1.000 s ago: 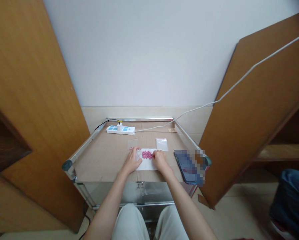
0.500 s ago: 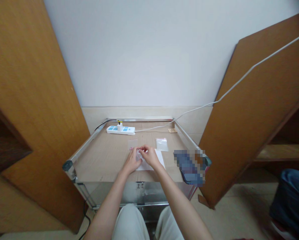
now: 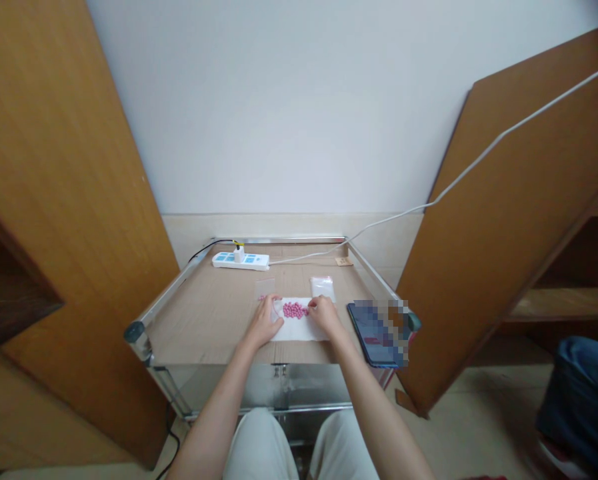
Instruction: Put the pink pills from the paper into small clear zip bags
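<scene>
Hard to see: the fingertips of the right hand [image 3: 323, 313] are tiny here, and I cannot tell whether a bead sits between them.
Left grip: the left hand [image 3: 265, 324] curves its thumb and fingers around a clear bag [image 3: 277, 308], whose outline is faint; I cannot tell how firmly they press.
Right fingers: bent together at the right end of the pink beads [image 3: 295, 310].
Blurred out: pixel blocks cover part of the dark phone [image 3: 371, 333].
Cut off: a leg in blue jeans [image 3: 573, 393] at the right edge.
Since half a second ago: the right hand has gone from beside the left hand back to the right, and the beads show again; the left hand stays put.
Beads: loosely heaped on a white sheet [image 3: 299, 331], between the hands.
Behind the sheet: a small clear packet [image 3: 265, 288] with some pink at its near end, and a stack of clear bags [image 3: 323, 287].
Tabletop: brown table [image 3: 199, 327], metal-edged, with a white power strip [image 3: 253, 261] at the back left.
Room: pale wall [image 3: 289, 113], wooden panels either side.
</scene>
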The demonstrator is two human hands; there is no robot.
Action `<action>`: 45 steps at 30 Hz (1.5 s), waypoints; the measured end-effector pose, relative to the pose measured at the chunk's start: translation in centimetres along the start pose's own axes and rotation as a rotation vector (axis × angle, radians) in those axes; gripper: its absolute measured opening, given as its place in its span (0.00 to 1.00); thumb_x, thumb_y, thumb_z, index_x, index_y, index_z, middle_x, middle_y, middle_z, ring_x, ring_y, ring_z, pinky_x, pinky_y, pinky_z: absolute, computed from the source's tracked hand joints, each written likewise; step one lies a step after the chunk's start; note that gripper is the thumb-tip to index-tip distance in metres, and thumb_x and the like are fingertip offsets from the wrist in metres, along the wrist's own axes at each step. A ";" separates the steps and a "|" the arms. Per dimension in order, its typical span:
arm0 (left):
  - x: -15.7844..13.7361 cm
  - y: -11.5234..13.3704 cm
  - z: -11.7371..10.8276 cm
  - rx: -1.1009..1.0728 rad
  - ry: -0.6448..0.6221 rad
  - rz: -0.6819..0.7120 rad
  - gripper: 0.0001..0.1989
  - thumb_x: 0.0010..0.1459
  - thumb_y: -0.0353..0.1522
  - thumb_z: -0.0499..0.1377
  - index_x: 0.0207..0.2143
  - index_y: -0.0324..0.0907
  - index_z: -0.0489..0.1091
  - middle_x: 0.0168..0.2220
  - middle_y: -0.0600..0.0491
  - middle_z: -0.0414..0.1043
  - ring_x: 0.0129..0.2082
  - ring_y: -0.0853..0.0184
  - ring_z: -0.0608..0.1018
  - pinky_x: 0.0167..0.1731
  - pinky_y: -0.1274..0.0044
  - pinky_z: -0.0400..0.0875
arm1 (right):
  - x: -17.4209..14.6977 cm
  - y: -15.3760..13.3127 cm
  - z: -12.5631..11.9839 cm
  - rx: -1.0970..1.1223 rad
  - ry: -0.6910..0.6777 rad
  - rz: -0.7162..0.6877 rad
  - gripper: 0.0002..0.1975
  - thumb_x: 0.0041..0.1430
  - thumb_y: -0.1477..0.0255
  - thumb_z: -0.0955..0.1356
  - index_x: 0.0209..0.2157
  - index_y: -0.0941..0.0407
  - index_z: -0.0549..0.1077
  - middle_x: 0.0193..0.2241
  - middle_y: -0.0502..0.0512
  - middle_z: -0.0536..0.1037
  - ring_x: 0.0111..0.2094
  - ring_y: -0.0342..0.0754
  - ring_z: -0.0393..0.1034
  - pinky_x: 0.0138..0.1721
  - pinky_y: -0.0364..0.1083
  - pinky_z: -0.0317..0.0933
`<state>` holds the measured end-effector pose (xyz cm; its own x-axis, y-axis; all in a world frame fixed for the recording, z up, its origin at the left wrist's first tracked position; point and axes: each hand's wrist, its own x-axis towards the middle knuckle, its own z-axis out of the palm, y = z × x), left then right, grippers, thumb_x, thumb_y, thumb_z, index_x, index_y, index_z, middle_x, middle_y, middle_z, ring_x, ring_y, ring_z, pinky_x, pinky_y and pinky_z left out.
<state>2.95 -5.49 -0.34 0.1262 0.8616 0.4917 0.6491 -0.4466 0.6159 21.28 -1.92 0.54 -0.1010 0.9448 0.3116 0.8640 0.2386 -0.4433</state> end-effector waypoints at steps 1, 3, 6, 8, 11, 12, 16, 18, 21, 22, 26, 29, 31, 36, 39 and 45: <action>0.0 0.0 0.0 -0.002 0.001 -0.003 0.23 0.40 0.24 0.51 0.42 0.41 0.55 0.42 0.49 0.61 0.44 0.64 0.64 0.46 0.69 0.56 | -0.1 0.1 0.0 -0.030 -0.015 0.001 0.08 0.45 0.77 0.62 0.26 0.59 0.73 0.29 0.61 0.73 0.34 0.50 0.65 0.34 0.44 0.54; 0.0 0.1 0.0 -0.007 -0.001 -0.006 0.23 0.39 0.23 0.51 0.42 0.41 0.55 0.42 0.49 0.61 0.44 0.64 0.64 0.46 0.69 0.56 | -0.4 0.2 0.1 -0.061 -0.034 -0.005 0.09 0.45 0.77 0.62 0.26 0.59 0.74 0.30 0.61 0.73 0.34 0.50 0.65 0.34 0.43 0.54; 0.0 0.2 -0.1 -0.012 -0.008 -0.010 0.23 0.40 0.23 0.51 0.42 0.41 0.56 0.42 0.49 0.61 0.44 0.64 0.64 0.46 0.68 0.56 | -0.5 0.1 0.2 -0.072 -0.039 -0.013 0.10 0.46 0.78 0.62 0.27 0.59 0.74 0.30 0.62 0.73 0.34 0.49 0.65 0.34 0.43 0.54; 0.0 0.2 -0.1 -0.009 -0.008 -0.016 0.23 0.39 0.23 0.51 0.42 0.41 0.56 0.42 0.49 0.61 0.44 0.63 0.64 0.47 0.68 0.56 | -0.6 0.1 0.2 -0.064 -0.046 -0.021 0.09 0.46 0.77 0.62 0.27 0.59 0.74 0.30 0.61 0.73 0.34 0.49 0.65 0.34 0.43 0.54; 0.0 0.1 0.0 -0.007 -0.005 -0.017 0.23 0.39 0.23 0.51 0.42 0.41 0.56 0.42 0.49 0.61 0.44 0.63 0.64 0.46 0.68 0.56 | -0.6 0.2 0.1 -0.053 -0.058 -0.045 0.08 0.46 0.76 0.63 0.27 0.58 0.74 0.30 0.61 0.73 0.35 0.49 0.65 0.34 0.43 0.53; 0.0 0.1 0.0 -0.007 -0.003 -0.015 0.23 0.39 0.24 0.51 0.42 0.41 0.56 0.42 0.49 0.61 0.44 0.64 0.64 0.46 0.69 0.56 | -0.6 0.2 0.1 -0.054 -0.059 -0.052 0.08 0.46 0.76 0.63 0.27 0.58 0.74 0.30 0.60 0.73 0.35 0.50 0.65 0.34 0.43 0.53; 0.0 -0.2 0.1 -0.006 0.001 -0.009 0.23 0.39 0.24 0.51 0.42 0.41 0.56 0.42 0.49 0.62 0.44 0.64 0.64 0.46 0.69 0.57 | -0.7 0.3 -0.3 -0.043 -0.047 -0.062 0.07 0.45 0.76 0.63 0.25 0.58 0.73 0.29 0.60 0.73 0.34 0.50 0.64 0.34 0.44 0.53; 0.0 -0.2 0.1 -0.005 0.000 -0.003 0.23 0.39 0.24 0.52 0.42 0.41 0.56 0.42 0.49 0.62 0.44 0.64 0.64 0.46 0.69 0.57 | -0.6 0.0 -0.5 0.000 -0.026 -0.059 0.06 0.45 0.75 0.64 0.25 0.59 0.72 0.29 0.59 0.73 0.35 0.50 0.64 0.35 0.44 0.53; 0.0 -0.2 0.1 -0.001 0.000 0.007 0.23 0.39 0.24 0.52 0.42 0.41 0.55 0.42 0.50 0.61 0.44 0.65 0.64 0.46 0.70 0.57 | -0.1 -0.8 -0.7 0.124 0.016 -0.076 0.05 0.44 0.75 0.64 0.25 0.59 0.71 0.29 0.56 0.72 0.34 0.47 0.64 0.35 0.42 0.53; 0.0 -0.2 0.2 0.003 0.001 0.007 0.23 0.40 0.24 0.52 0.43 0.41 0.55 0.42 0.50 0.61 0.44 0.65 0.64 0.46 0.70 0.57 | 0.0 -1.3 -0.7 0.176 0.023 -0.093 0.05 0.45 0.75 0.64 0.26 0.59 0.71 0.28 0.55 0.72 0.33 0.46 0.64 0.35 0.42 0.54; 0.1 -0.3 0.4 0.030 0.000 0.003 0.23 0.40 0.25 0.52 0.43 0.41 0.55 0.41 0.49 0.61 0.44 0.65 0.65 0.45 0.70 0.57 | 0.3 -3.5 -0.4 0.333 0.034 -0.217 0.04 0.46 0.74 0.64 0.26 0.59 0.70 0.27 0.53 0.71 0.30 0.42 0.64 0.34 0.40 0.55; 0.1 -0.4 0.6 0.045 -0.004 0.012 0.23 0.40 0.25 0.52 0.43 0.40 0.54 0.42 0.49 0.61 0.45 0.64 0.64 0.46 0.69 0.56 | 0.3 -4.8 -0.2 0.362 0.001 -0.335 0.06 0.48 0.72 0.63 0.25 0.58 0.71 0.27 0.53 0.71 0.32 0.43 0.63 0.36 0.41 0.54; 0.1 -0.4 0.6 0.047 -0.001 0.022 0.24 0.40 0.25 0.52 0.43 0.40 0.53 0.42 0.48 0.61 0.45 0.64 0.64 0.47 0.68 0.55 | 0.4 -5.1 -0.1 0.368 -0.013 -0.379 0.09 0.51 0.71 0.62 0.25 0.58 0.72 0.28 0.54 0.71 0.33 0.43 0.63 0.37 0.41 0.53; 0.0 -0.2 0.3 0.036 -0.014 0.036 0.23 0.40 0.25 0.52 0.43 0.40 0.54 0.42 0.49 0.61 0.45 0.65 0.64 0.48 0.69 0.53 | 0.9 -3.3 -0.2 0.298 0.017 -0.241 0.08 0.51 0.73 0.61 0.28 0.59 0.71 0.30 0.55 0.72 0.35 0.44 0.63 0.38 0.41 0.53; 0.0 0.0 0.1 0.025 -0.016 0.032 0.23 0.40 0.24 0.51 0.43 0.41 0.55 0.42 0.50 0.61 0.45 0.65 0.64 0.48 0.69 0.53 | 1.1 -1.6 -0.4 0.121 0.012 -0.137 0.06 0.47 0.74 0.63 0.27 0.58 0.72 0.31 0.56 0.72 0.37 0.48 0.62 0.38 0.43 0.51; 0.0 -0.1 0.0 0.020 -0.017 0.014 0.23 0.40 0.24 0.51 0.43 0.41 0.55 0.42 0.50 0.61 0.44 0.65 0.64 0.48 0.70 0.53 | 1.0 0.0 -0.3 -0.044 -0.043 -0.092 0.06 0.45 0.75 0.64 0.25 0.57 0.73 0.32 0.57 0.72 0.38 0.50 0.62 0.35 0.43 0.51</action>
<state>2.90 -5.41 -0.43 0.1481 0.8595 0.4892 0.6619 -0.4537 0.5967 21.31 -1.03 1.13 -0.2016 0.9283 0.3124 0.8706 0.3160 -0.3772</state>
